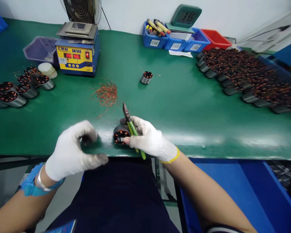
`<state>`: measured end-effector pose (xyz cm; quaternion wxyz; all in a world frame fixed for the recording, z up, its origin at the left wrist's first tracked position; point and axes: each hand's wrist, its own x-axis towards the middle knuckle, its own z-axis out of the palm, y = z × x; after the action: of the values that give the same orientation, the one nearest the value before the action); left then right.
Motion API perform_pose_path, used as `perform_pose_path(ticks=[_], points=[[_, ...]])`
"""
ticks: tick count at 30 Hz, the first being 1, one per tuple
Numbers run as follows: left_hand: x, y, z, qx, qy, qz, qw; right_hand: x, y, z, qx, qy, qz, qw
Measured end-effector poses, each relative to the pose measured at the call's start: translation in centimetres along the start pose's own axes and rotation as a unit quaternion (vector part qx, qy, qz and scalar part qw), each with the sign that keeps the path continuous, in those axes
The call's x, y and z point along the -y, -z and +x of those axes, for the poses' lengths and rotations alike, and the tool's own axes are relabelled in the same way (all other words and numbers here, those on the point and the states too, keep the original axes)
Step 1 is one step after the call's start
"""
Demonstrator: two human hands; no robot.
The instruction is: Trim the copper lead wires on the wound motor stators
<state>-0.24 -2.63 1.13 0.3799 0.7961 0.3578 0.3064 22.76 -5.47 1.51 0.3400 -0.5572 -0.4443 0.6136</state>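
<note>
My right hand (pixel 145 136), in a white glove with a bare thumb tip, holds green-handled cutting pliers (pixel 134 129) with the jaws pointing up and away. The same hand grips a motor stator (pixel 118 134) wound with copper wire, its thumb at the inner rim, near the table's front edge. To the left, my gloved left hand (pixel 75 149) is open, thumb and fingers apart in a curve, holding nothing. A heap of cut copper wire ends (pixel 108 94) lies beyond the hands. Another stator (pixel 146 77) stands farther back with wire ends sticking out.
Several stators (pixel 16 98) stand at the left near a blue soldering station (pixel 94 58) and a purple bin (pixel 38 48). Many more stators (pixel 252 77) crowd the right side. Blue tool boxes (pixel 155 42), a red box (pixel 215 38) and a clock (pixel 186 16) line the back.
</note>
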Motion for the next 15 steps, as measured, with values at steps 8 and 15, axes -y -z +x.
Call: perform_pose_path(ticks=[8, 15], points=[[-1.6, -1.6, 2.9, 0.096, 0.068, 0.094, 0.989, 0.2, -0.5, -0.1, 0.017, 0.017, 0.030, 0.999], [-1.0, -0.2, 1.9, -0.200, 0.006, -0.259, 0.945, -0.3, -0.7, -0.3, 0.029, 0.012, 0.049, 0.998]])
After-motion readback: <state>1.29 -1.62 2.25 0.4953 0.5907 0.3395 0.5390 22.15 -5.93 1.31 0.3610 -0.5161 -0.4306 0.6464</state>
